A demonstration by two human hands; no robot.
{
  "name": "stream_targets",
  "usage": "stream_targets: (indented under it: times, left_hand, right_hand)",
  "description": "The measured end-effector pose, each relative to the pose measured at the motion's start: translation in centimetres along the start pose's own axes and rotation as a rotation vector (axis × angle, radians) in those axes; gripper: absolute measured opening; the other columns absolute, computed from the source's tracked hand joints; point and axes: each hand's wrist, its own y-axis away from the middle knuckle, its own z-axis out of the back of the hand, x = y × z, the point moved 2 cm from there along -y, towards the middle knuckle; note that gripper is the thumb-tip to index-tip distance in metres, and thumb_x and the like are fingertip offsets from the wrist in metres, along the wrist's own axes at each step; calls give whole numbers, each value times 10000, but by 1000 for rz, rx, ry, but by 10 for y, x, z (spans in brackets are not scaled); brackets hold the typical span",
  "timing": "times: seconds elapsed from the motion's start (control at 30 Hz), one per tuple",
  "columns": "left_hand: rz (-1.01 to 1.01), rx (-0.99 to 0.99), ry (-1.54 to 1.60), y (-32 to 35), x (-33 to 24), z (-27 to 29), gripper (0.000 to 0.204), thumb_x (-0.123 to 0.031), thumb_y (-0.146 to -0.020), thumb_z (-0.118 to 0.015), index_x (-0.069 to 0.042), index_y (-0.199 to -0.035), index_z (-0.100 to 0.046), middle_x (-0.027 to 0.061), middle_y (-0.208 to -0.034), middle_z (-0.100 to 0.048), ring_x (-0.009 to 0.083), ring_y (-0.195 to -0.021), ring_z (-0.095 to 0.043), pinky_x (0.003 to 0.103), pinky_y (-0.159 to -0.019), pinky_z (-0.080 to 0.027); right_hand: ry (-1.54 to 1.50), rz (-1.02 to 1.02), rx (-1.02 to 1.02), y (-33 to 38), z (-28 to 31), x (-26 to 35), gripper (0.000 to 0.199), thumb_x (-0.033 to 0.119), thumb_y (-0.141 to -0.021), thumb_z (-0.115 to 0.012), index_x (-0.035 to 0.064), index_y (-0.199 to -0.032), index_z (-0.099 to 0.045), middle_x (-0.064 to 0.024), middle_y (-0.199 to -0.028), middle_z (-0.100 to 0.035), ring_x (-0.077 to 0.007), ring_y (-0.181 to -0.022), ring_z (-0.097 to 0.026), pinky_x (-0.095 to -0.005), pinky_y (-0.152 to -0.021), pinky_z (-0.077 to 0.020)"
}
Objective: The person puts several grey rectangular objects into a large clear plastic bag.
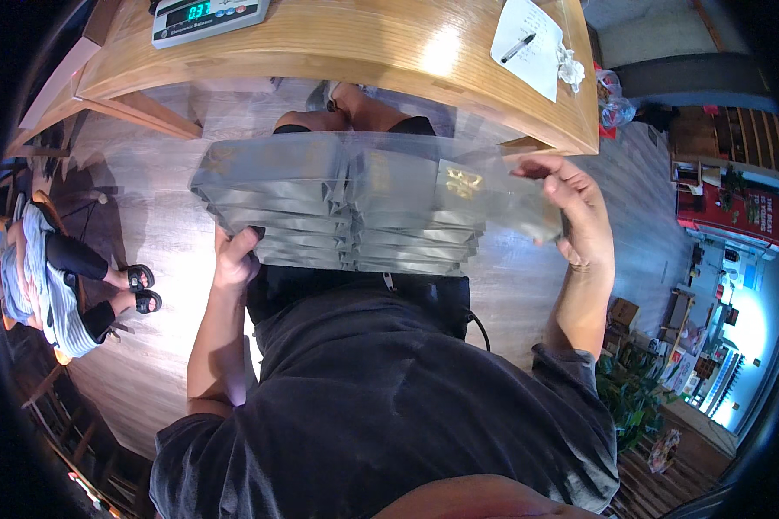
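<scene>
A thick stack of flat grey plastic pouches lies across my lap, just below the table edge. My left hand grips the stack's lower left corner from underneath. My right hand is raised at the right end, fingers pinched on the top clear pouch, which is lifted slightly off the pile. My dark shirt fills the lower middle of the view.
A wooden table spans the top, carrying a digital scale, a white sheet of paper with a black pen, and crumpled clear wrap. Another person sits at left, sandalled feet on the wood floor. Shelves and plants stand at right.
</scene>
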Motion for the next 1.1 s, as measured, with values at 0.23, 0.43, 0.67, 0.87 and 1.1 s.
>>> stream_targets:
  times: [0.23,0.43,0.67,0.87,1.1]
  left_hand:
    - [-1,-22,32,-2,2,1,719,-312,-711,-767,13,-1273,-459,110,-1177,-576,226,-1086,-552,348,-941,-418]
    - [-6,-50,37,-2,1,-1,733,-334,-707,-769,12,-1275,-461,108,-1182,-575,224,-1094,-547,347,-947,-413]
    - [-28,-53,50,-2,-4,-5,732,-327,-704,-757,17,-1275,-454,118,-1182,-573,233,-1108,-541,351,-958,-408]
    - [-20,-91,57,-1,-5,-5,758,-341,-697,-766,15,-1283,-443,115,-1173,-573,231,-1095,-545,349,-947,-414]
    - [-9,-82,-19,0,0,5,826,-407,-703,-752,4,-1328,-404,135,-1228,-554,262,-1131,-548,396,-973,-437]
  right_hand:
    - [-289,204,-35,8,-10,-10,589,87,-838,-679,-24,-1336,-385,-180,-1292,-475,-229,-1028,-613,-314,-763,-601]
    - [2,471,-320,14,-26,-30,581,142,-803,-753,-24,-1276,-459,-131,-1299,-479,-186,-1009,-595,-316,-731,-584]
    - [-102,749,-518,5,-47,-30,502,48,-801,-741,-20,-1222,-476,-117,-1240,-529,-169,-924,-623,-278,-758,-537]
    - [9,672,-398,10,-56,-41,330,52,-854,-683,-13,-1135,-522,-58,-958,-608,-131,-832,-627,-302,-720,-551]
    - [162,670,-460,12,-56,-41,233,105,-896,-645,-36,-1080,-618,-64,-936,-636,-98,-824,-573,-235,-752,-482]
